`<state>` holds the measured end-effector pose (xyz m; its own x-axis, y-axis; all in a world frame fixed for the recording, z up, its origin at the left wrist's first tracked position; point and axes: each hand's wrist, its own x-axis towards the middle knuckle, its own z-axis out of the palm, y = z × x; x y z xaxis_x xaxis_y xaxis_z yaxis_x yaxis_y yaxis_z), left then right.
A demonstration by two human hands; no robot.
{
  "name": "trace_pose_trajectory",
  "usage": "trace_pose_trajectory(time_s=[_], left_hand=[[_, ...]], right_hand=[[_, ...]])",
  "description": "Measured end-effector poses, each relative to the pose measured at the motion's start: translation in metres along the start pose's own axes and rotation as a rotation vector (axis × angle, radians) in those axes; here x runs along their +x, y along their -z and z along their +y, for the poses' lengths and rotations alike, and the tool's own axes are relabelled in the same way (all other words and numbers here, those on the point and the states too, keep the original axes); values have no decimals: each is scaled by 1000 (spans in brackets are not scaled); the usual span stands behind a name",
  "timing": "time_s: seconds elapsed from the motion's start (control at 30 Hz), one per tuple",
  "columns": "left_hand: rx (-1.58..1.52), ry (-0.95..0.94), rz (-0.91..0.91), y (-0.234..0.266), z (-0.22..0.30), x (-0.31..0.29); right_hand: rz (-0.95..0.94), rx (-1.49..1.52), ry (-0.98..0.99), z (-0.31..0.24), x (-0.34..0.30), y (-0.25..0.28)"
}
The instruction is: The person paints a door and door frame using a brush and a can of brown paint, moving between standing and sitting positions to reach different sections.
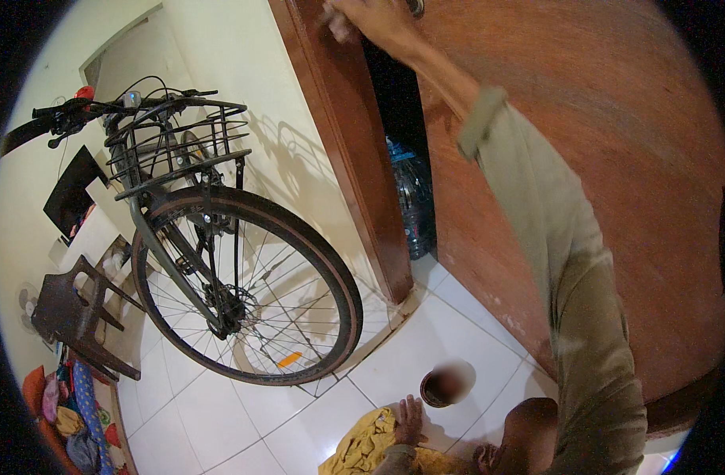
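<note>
My right arm reaches up across the picture, and my right hand (370, 24) is at the brown wooden door frame (331, 119). Its fingers are smeared and partly cut off by the top edge, so whether they hold anything is unclear. Low down, my left hand (410, 421) has its fingers apart beside a crumpled yellow cloth (364, 443), near the white tiled floor. Just beyond its fingertips is a small round brown-rimmed thing (434, 392), partly blurred. The reddish-brown wooden door (568, 134) stands ajar behind my right arm.
A dark bicycle (228, 305) with a wire front basket (180, 146) stands at the left, its front wheel close to the door frame. Large clear plastic bottles (412, 198) show through the door gap. A brown plastic chair (74, 313) and heaped coloured fabrics (81, 419) are farther left.
</note>
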<state>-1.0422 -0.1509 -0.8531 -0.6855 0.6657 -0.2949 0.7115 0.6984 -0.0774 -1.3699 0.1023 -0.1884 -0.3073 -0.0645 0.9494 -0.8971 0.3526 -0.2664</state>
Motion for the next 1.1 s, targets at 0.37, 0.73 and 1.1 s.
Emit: trace_pose_trajectory(time_s=[0.37, 0.73, 1.1], left_hand=[[191, 61, 189, -24, 5, 2], [7, 19, 6, 18, 3, 0], [-80, 52, -3, 9, -1, 1]], right_hand=[[289, 197, 68, 27, -60, -40], [404, 266, -132, 45, -139, -16], [186, 229, -934, 61, -402, -79]])
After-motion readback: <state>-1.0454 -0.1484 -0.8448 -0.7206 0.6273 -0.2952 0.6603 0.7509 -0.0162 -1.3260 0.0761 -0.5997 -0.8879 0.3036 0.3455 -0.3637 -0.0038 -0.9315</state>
